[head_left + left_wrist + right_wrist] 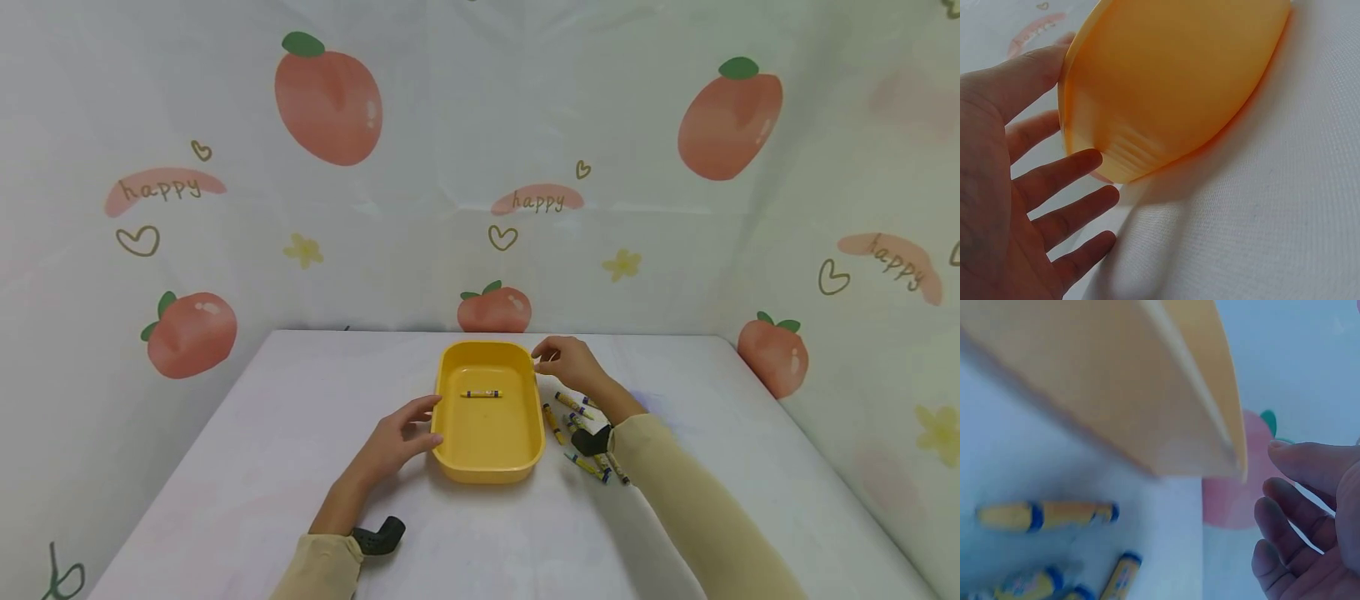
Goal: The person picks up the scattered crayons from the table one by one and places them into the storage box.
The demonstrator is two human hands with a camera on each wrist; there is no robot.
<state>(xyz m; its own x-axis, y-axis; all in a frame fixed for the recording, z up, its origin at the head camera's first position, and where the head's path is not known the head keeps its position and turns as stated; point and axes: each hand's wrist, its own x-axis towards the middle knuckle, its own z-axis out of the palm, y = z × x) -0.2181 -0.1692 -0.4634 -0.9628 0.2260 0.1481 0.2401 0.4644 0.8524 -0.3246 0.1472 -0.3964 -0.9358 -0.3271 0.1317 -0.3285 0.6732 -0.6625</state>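
White tabletop: I see yellow tray, one crayon inside, loose crayons at its three-to-four o'clock. Left grip spread, nine; right grip parted, empty, two. Left push might skid tray into crayons.

A yellow crayon lies crosswise in the yellow tray, other crayons scattered just beside it.

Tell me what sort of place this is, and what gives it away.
Probably a small indoor booth set up for tabletop work: a fruit-printed sheet stands behind and beside the white table, which holds a tray and crayons.
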